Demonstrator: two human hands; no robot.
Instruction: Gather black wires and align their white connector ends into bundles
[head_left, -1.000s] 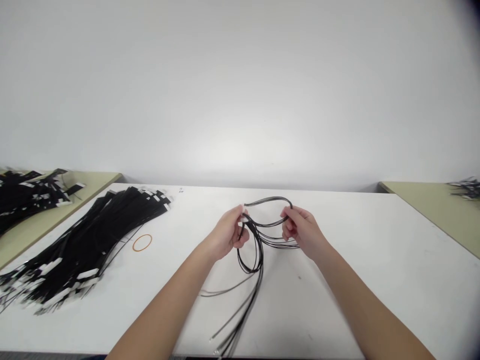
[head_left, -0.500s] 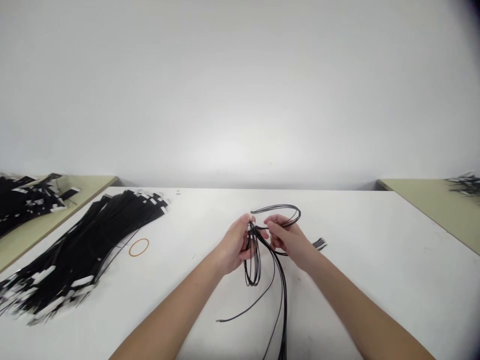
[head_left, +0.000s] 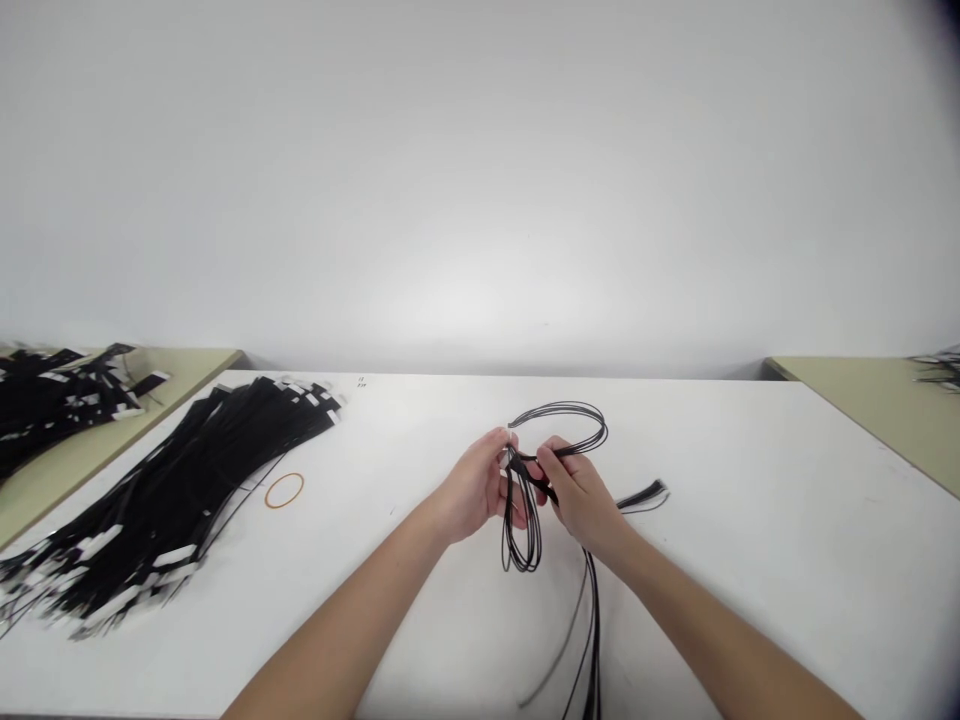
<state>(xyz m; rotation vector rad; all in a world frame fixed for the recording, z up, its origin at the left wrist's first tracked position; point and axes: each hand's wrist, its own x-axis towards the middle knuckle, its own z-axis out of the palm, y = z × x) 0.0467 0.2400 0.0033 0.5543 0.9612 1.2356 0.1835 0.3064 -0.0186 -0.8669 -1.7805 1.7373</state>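
Note:
My left hand (head_left: 484, 487) is closed on a bundle of thin black wires (head_left: 523, 540), pinching it near a small white piece at its top. One loop of the wires hangs down in front of the left fingers, and another arcs up and to the right. My right hand (head_left: 577, 495) grips the same wires just beside the left hand, its fingers wrapped around the strands. Below it, long loose strands trail to the table's front edge. A cut-looking wire end (head_left: 646, 496) sticks out to the right behind the right wrist.
A large pile of black wires (head_left: 187, 480) with white ends lies at left on the white table (head_left: 750, 560). Between it and my hands is an orange rubber band (head_left: 284, 490). More wires (head_left: 67, 400) rest on the left side surface, others (head_left: 941, 370) at far right.
My right hand has closed around the strands beside my left hand. The loose lower strands have swung to the right, and the view has shifted slightly.

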